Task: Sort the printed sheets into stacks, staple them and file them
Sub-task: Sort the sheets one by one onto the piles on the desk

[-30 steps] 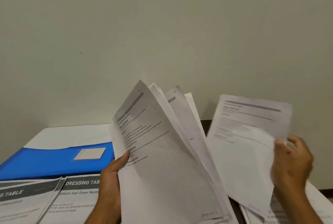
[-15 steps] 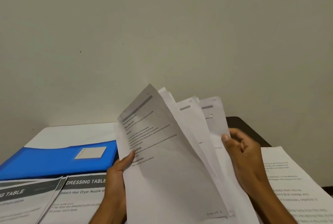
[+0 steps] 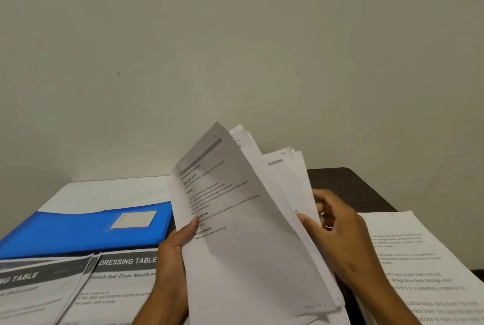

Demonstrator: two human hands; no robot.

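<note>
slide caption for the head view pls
Both hands, left and right, fan a held sheaf of printed sheets above a blue folder.

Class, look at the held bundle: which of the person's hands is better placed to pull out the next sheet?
Probably the right hand: its fingers already pinch the back pages, while the left hand grips the sheaf.

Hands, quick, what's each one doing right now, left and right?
Left hand: grips the sheaf of printed sheets at its left edge, thumb on the front page.
Right hand: fingers curled into the sheaf's right edge, thumbing the back pages.
</note>
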